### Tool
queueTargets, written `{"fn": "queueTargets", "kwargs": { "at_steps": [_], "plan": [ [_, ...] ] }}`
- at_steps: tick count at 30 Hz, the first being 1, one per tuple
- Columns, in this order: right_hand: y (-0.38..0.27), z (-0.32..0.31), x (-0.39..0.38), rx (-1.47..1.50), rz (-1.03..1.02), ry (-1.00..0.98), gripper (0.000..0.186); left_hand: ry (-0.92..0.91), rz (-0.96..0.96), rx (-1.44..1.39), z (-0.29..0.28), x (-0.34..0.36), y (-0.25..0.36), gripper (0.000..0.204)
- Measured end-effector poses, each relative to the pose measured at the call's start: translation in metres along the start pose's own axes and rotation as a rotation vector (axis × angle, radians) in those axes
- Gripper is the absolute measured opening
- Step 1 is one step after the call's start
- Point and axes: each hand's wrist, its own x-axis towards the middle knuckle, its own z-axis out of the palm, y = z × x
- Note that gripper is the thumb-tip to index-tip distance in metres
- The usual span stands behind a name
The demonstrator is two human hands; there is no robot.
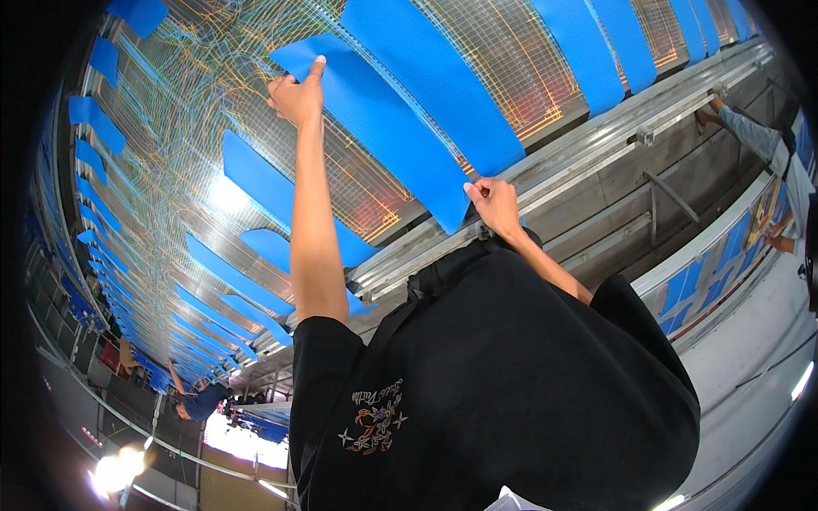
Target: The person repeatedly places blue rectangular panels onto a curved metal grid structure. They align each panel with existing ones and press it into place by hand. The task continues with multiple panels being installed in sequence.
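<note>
A long blue panel of textured sheet material (383, 128) lies slantwise on a table top (158, 183) covered with fine coloured grid lines. My left hand (296, 98) is at its far left end, thumb over the blue surface and the other fingers curled at its edge. At the panel's near right corner, by the table's front edge, my right hand (497, 204) pinches the material between thumb and fingers. Just right of this panel lies another long blue panel (443, 81), with a narrow lined gap between them.
More blue pieces (264, 187) lie in rows along the table to both sides. A metal rail (588, 128) runs along the front edge. One person (200, 400) is at the far lower left, another (780, 149) at the right beside a second table (707, 272) bearing blue pieces.
</note>
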Motion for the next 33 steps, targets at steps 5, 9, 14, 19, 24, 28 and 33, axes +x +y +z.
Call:
{"fn": "queueTargets", "kwargs": {
  "at_steps": [5, 9, 14, 19, 24, 28, 33],
  "plan": [
    [-0.003, 0.0, -0.001, 0.022, 0.0, 0.008, 0.031, -0.018, 0.007, 0.026, 0.0, 0.0, 0.0, 0.053],
    [-0.003, 0.002, 0.0, 0.015, -0.016, 0.031, 0.032, 0.015, 0.059, 0.005, 0.001, -0.002, 0.001, 0.058],
    [-0.005, -0.001, 0.001, -0.026, -0.002, 0.004, 0.032, 0.023, 0.047, 0.044, 0.002, -0.003, -0.001, 0.054],
    [-0.005, -0.001, 0.001, -0.059, -0.013, -0.001, 0.035, 0.053, 0.059, 0.039, 0.001, -0.004, 0.0, 0.053],
    [-0.004, -0.001, 0.002, -0.072, -0.043, -0.006, 0.036, 0.083, 0.035, 0.042, 0.001, -0.009, 0.004, 0.047],
    [-0.001, 0.001, 0.0, -0.048, -0.04, 0.016, 0.036, 0.074, 0.038, 0.018, -0.001, -0.012, 0.013, 0.046],
    [-0.003, 0.002, 0.001, -0.051, -0.047, 0.002, 0.037, 0.093, 0.033, 0.033, -0.002, -0.01, 0.006, 0.048]
  ]
}}
